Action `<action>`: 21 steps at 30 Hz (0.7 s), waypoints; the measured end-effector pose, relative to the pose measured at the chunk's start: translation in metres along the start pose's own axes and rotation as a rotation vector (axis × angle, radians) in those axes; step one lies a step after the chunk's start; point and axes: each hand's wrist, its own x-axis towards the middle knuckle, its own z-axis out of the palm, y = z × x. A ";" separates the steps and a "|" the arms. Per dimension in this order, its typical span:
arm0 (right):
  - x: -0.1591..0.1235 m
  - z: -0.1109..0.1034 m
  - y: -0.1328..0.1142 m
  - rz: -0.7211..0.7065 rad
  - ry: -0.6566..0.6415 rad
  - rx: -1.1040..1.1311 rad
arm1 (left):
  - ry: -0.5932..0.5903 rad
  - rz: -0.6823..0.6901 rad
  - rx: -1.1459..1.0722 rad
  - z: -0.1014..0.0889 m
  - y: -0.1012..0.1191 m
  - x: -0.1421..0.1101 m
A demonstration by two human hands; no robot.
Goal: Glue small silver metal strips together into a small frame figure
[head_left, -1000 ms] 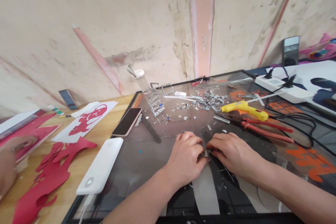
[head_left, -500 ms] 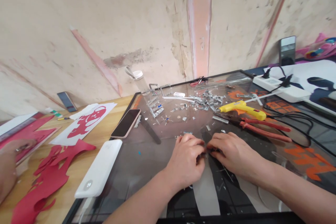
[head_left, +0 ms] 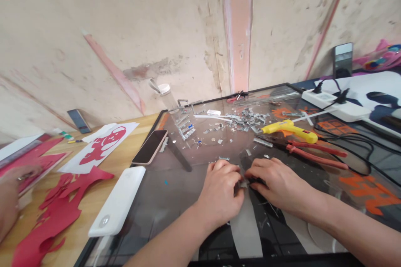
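My left hand (head_left: 222, 190) and my right hand (head_left: 273, 179) meet fingertip to fingertip low over the dark glass tabletop (head_left: 175, 200). Both are closed, with thumbs and fingers pinched. A small greyish piece (head_left: 244, 184) shows in the gap between them; its kind and which hand grips it cannot be made out, as the fingers cover most of it. Just beyond lie pliers with red handles (head_left: 316, 156) and a yellow hot glue gun (head_left: 290, 130). A heap of silvery-grey scraps (head_left: 250, 119) is spread farther back.
At left are a white power bank (head_left: 117, 202), a phone (head_left: 150, 147) and red paper cut-outs (head_left: 62, 212). Another person's hand (head_left: 15, 187) rests on red paper. A clear bottle (head_left: 169, 96) stands behind. A white power strip (head_left: 336, 106) and black cables (head_left: 351, 135) lie right.
My fingertips have parted slightly, and the small greyish piece between them shows more. Everything else on the table stays in place.
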 end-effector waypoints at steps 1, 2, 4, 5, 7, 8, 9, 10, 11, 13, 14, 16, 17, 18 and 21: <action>0.000 0.000 0.000 -0.002 -0.005 0.001 | 0.001 0.001 0.002 0.000 0.000 0.000; 0.001 0.000 -0.001 -0.002 -0.008 0.002 | 0.004 0.002 0.004 0.000 0.000 0.000; 0.001 -0.001 0.000 0.006 -0.005 -0.001 | 0.007 0.004 0.008 0.000 0.001 0.000; 0.001 -0.001 0.000 0.010 0.001 -0.004 | 0.008 0.006 0.010 0.000 0.001 0.000; 0.000 -0.003 0.000 0.013 0.009 -0.008 | 0.009 0.006 0.013 0.000 0.001 0.000; 0.000 -0.004 0.000 0.010 0.009 -0.005 | 0.007 0.006 0.012 0.000 0.001 0.000; 0.000 -0.005 0.000 0.003 0.005 0.000 | 0.007 0.007 0.012 0.000 0.001 0.000; -0.001 -0.005 0.000 -0.006 -0.003 0.006 | 0.008 0.006 0.012 0.000 0.001 0.000; -0.001 -0.005 0.000 -0.014 -0.014 0.008 | 0.008 0.005 0.011 0.000 0.001 0.000; -0.001 -0.005 -0.001 -0.022 -0.037 0.008 | 0.011 0.004 0.010 0.000 0.000 0.000; -0.001 -0.005 -0.001 -0.019 -0.045 0.006 | 0.012 0.004 0.010 0.000 0.000 0.000; 0.000 -0.004 -0.002 -0.006 -0.047 0.001 | 0.014 0.005 0.010 0.000 0.000 0.000; 0.000 -0.004 -0.002 -0.001 -0.044 -0.001 | 0.014 0.006 0.010 0.001 0.000 0.000; 0.000 -0.003 -0.002 0.000 -0.041 -0.004 | 0.015 0.005 0.011 0.001 0.001 0.000; 0.001 -0.002 -0.002 -0.007 -0.035 -0.007 | 0.015 0.004 0.012 0.001 0.001 0.000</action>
